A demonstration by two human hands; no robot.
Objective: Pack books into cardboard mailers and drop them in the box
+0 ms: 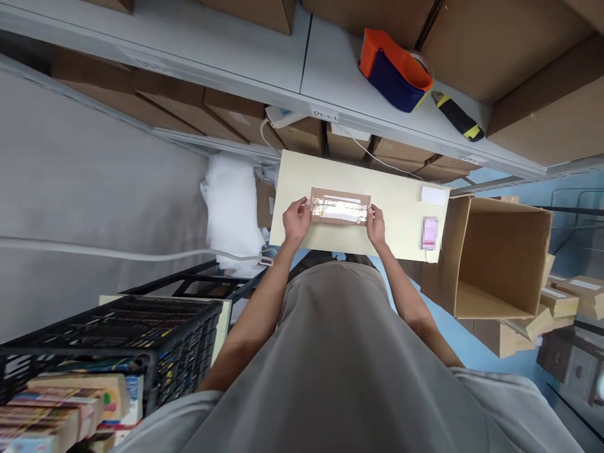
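A flat brown cardboard parcel (pixel 340 221) lies lengthwise on the cream tabletop (pixel 401 242) in front of me. A glossy clear strip (pixel 340 208) that looks like packing tape runs along its top, with strong glare hiding the print beneath. My left hand (pixel 297 220) is closed at the parcel's left end, thumb and fingers pinching the edge. At the opposite end, my right hand (pixel 376 225) pinches the right edge. Whether the fingers hold the cardboard or only the strip's ends is too small to tell.
An orange and navy tape dispenser (pixel 396 72) and a box cutter (pixel 457 116) rest on the shelf above. To the right stand a white label stack (pixel 432 195), a blurred phone (pixel 430 233) and a big open carton (pixel 500 264). A black crate (pixel 189 352) is at lower left.
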